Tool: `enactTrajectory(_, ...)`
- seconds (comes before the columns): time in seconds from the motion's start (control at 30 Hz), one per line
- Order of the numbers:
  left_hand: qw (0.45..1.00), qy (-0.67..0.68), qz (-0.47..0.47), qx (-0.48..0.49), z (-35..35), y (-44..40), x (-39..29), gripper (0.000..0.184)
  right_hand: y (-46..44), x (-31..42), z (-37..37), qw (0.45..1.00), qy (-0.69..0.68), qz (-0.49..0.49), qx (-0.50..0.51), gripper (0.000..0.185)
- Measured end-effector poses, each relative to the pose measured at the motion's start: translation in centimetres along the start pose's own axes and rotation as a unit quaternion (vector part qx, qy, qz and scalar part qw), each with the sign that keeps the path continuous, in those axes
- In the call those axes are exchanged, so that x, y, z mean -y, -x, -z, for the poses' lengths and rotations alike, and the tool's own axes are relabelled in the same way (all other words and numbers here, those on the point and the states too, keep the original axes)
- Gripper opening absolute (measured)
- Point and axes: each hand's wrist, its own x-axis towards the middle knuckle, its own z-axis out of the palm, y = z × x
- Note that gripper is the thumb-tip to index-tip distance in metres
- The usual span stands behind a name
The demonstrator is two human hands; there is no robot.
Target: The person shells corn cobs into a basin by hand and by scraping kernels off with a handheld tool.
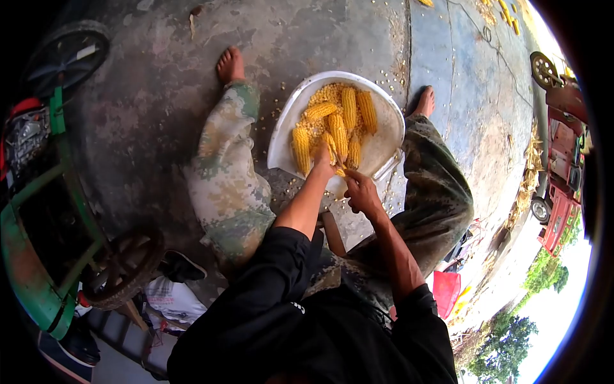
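Between my knees sits a white basin (382,137) holding loose corn kernels (332,93) and several yellow corn cobs (349,109). Over its near edge, my left hand (325,162) is closed around a corn cob (329,142) that points away from me. My right hand (362,193) is closed close beside it, its fingers toward the near end of that cob. A thin thing seems to run from the right hand to the cob, but its kind is too small to make out.
Kernels lie scattered on the concrete floor (160,109) around the basin. My bare feet (231,64) rest on either side of it. At left is a green wheeled machine (38,256); at far right, a red vehicle (559,214). More cobs (508,14) lie at the upper right.
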Motion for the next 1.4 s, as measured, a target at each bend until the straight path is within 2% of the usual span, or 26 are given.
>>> enactTrajectory(0.13, 0.999, -0.039, -0.010, 0.007, -0.1, 0.5, 0.0, 0.047, -0.3, 0.3, -0.2, 1.000, 0.008, -0.008, 0.008, 0.042)
enactTrajectory(0.2, 0.999, -0.046, -0.018, 0.007, -0.5, 0.8, -0.3, 0.046, -0.7, 0.1, -1.0, 0.999, 0.009, 0.001, -0.035, 0.036)
enactTrajectory(0.27, 0.999, -0.051, -0.017, 0.002, 0.3, 0.5, 0.5, 0.045, -1.5, 0.0, -0.7, 1.000, -0.014, -0.009, 0.008, 0.041)
enactTrajectory(0.33, 0.998, -0.036, -0.051, 0.011, 0.5, -0.8, 0.5, 0.043, -2.3, 0.5, -1.4, 1.000, 0.011, 0.000, -0.006, 0.040)
enactTrajectory(0.47, 0.994, -0.039, -0.097, -0.003, -0.3, 0.1, 1.0, 0.036, -5.7, -4.1, -4.0, 0.978, 0.107, 0.154, -0.093, 0.037)
enactTrajectory(0.5, 0.994, -0.040, -0.098, -0.002, 0.7, -1.6, 1.3, 0.036, -7.0, -3.4, -4.4, 0.980, 0.123, 0.119, -0.100, 0.037)
enactTrajectory(0.57, 0.966, -0.184, -0.157, 0.089, 3.3, -5.7, 0.7, 0.055, -10.3, -2.2, -5.5, 0.982, 0.141, 0.065, -0.105, 0.037)
enactTrajectory(0.6, 0.966, -0.184, -0.159, 0.086, 2.4, -4.2, -0.2, 0.055, -10.4, -1.2, -5.4, 0.983, 0.139, 0.066, -0.101, 0.037)
enactTrajectory(0.63, 0.968, -0.198, -0.148, 0.039, 0.7, -0.6, -0.4, 0.057, -9.2, 0.1, -4.9, 0.991, 0.090, 0.044, -0.084, 0.037)
enactTrajectory(0.7, 0.982, -0.146, -0.122, -0.016, -1.0, 1.3, 0.3, 0.059, -8.4, 0.3, -3.9, 0.998, 0.033, 0.018, -0.053, 0.040)
enactTrajectory(0.73, 0.980, -0.145, -0.135, -0.008, -1.9, 2.5, 0.2, 0.059, -9.2, 0.3, -2.9, 0.998, 0.036, 0.028, -0.054, 0.040)
enactTrajectory(0.8, 0.997, -0.051, -0.059, 0.013, -0.3, 0.7, 0.5, 0.056, -7.2, 0.3, -1.7, 0.994, -0.096, -0.052, -0.007, 0.042)
enactTrajectory(0.87, 0.996, -0.058, -0.060, 0.045, 1.0, 0.1, 0.1, 0.051, -4.5, 1.6, 0.2, 0.996, -0.085, -0.022, 0.009, 0.044)
enactTrajectory(0.93, 0.986, -0.142, -0.073, 0.038, 1.0, 1.3, -0.7, 0.049, -3.3, 1.6, 2.1, 0.998, -0.007, 0.051, -0.045, 0.044)
enactTrajectory(1.0, 0.985, -0.143, -0.082, 0.042, 1.1, 2.6, -0.8, 0.048, -4.2, 0.4, 2.8, 0.996, 0.015, 0.053, -0.074, 0.044)
enactTrajectory(1.03, 0.982, -0.155, -0.100, 0.045, 1.3, 3.7, -0.7, 0.048, -7.4, -3.5, 2.5, 0.962, 0.081, 0.206, -0.156, 0.044)
enactTrajectory(1.07, 0.978, -0.167, -0.118, 0.048, 1.3, 4.6, -0.8, 0.048, -9.2, -5.4, 2.4, 0.895, 0.143, 0.351, -0.236, 0.045)
enactTrajectory(1.1, 0.972, -0.197, -0.118, 0.055, 1.0, 5.8, -1.2, 0.047, -9.5, -5.5, 2.6, 0.924, 0.109, 0.301, -0.207, 0.046)
enactTrajectory(1.13, 0.969, -0.202, -0.128, 0.062, 0.4, 6.9, -1.4, 0.047, -9.9, -5.5, 2.8, 0.920, 0.104, 0.311, -0.213, 0.046)
enactTrajectory(1.2, 0.954, -0.245, -0.150, 0.085, -0.6, 9.1, -1.4, 0.049, -12.9, -8.2, 2.2, 0.880, 0.163, 0.291, -0.338, 0.049)
enactTrajectory(1.27, 0.943, -0.271, -0.168, 0.096, -2.1, 11.5, -1.7, 0.049, -13.2, -7.4, 2.9, 0.865, 0.176, 0.269, -0.385, 0.048)
enactTrajectory(1.33, 0.916, -0.334, -0.177, 0.131, -3.2, 12.8, -2.4, 0.049, -12.4, -5.5, 3.6, 0.949, -0.028, 0.178, -0.257, 0.050)
enactTrajectory(1.37, 0.910, -0.354, -0.166, 0.136, -4.4, 15.1, -2.6, 0.043, -17.0, -8.0, 3.7, 0.954, -0.113, 0.210, -0.185, 0.037)
enactTrajectory(1.4, 0.906, -0.357, -0.175, 0.144, -5.3, 16.2, -2.7, 0.043, -14.5, -5.0, 4.4, 0.949, -0.114, 0.222, -0.190, 0.037)
